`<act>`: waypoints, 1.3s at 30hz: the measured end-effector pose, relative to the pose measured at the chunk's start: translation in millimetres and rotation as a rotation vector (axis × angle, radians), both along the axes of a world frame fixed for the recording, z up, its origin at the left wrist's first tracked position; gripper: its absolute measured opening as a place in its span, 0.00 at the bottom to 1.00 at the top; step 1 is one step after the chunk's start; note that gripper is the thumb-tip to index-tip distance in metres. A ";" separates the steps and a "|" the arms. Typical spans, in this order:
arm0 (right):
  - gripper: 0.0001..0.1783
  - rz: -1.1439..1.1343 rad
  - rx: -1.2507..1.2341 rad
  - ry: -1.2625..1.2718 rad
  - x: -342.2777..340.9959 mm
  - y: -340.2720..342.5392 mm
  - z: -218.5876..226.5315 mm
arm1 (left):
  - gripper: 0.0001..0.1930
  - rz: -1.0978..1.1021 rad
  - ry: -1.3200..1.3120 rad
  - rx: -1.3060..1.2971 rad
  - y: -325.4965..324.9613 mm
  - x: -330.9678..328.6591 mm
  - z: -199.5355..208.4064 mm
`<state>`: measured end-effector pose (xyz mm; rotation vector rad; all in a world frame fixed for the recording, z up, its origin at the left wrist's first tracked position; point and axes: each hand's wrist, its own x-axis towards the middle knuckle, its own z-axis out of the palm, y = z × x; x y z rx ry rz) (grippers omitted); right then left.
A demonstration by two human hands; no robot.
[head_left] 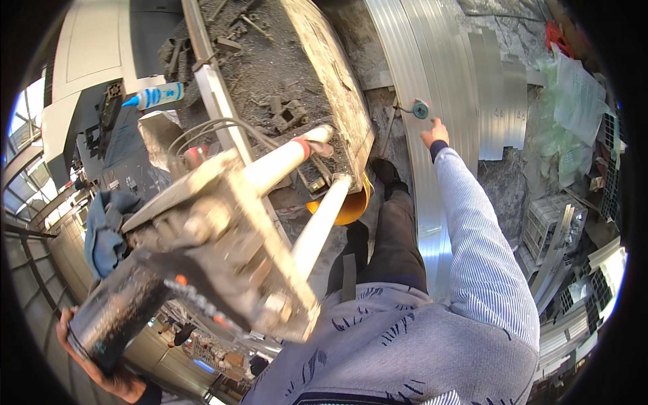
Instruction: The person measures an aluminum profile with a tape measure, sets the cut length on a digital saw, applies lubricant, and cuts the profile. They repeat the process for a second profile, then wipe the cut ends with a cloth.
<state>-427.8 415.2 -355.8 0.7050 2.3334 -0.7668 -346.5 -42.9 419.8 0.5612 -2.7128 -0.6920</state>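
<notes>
At the lower left, my left hand [101, 371] wraps round the end of a thick black cylinder [121, 317] on a machine. The cylinder joins a dirty metal plate [270, 250] with bolts, and two white posts [327, 223] run from it toward a debris-covered bed. My right arm stretches ahead over long silvery metal panels. My right hand [435, 133] is just beside a small round teal thing [420, 109] with a thin dark stem, too small to name. Its thumb and forefinger look apart, and I see nothing between them.
A yellow rounded container [347, 206] stands under the bed, near my legs. Black scraps [290, 111] cover the bed. A blue-and-white nozzle bottle [154, 96] lies beyond the rail, and a blue cloth [111, 229] hangs at left. Plastic sheeting [574, 101] and a white crate [550, 226] are at right.
</notes>
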 end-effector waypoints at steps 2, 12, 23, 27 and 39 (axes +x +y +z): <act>0.43 -0.019 0.009 -0.038 -14.0 -8.7 -4.7 | 0.46 -0.049 -0.008 0.028 -2.3 0.3 2.0; 0.51 0.000 0.075 -0.107 -61.3 -30.7 -72.5 | 0.45 0.132 0.190 -0.061 10.5 2.0 -5.9; 0.38 0.190 0.052 -0.179 -45.6 -35.4 -88.7 | 0.45 0.059 0.111 -0.108 9.9 -1.5 -3.9; 0.45 0.171 -0.376 -0.312 32.0 -40.7 -39.3 | 0.43 0.015 0.167 -0.067 14.8 -5.0 -15.7; 0.33 0.197 -1.154 -0.318 189.7 -104.8 207.3 | 0.35 -0.175 0.195 0.345 -17.3 1.7 -13.0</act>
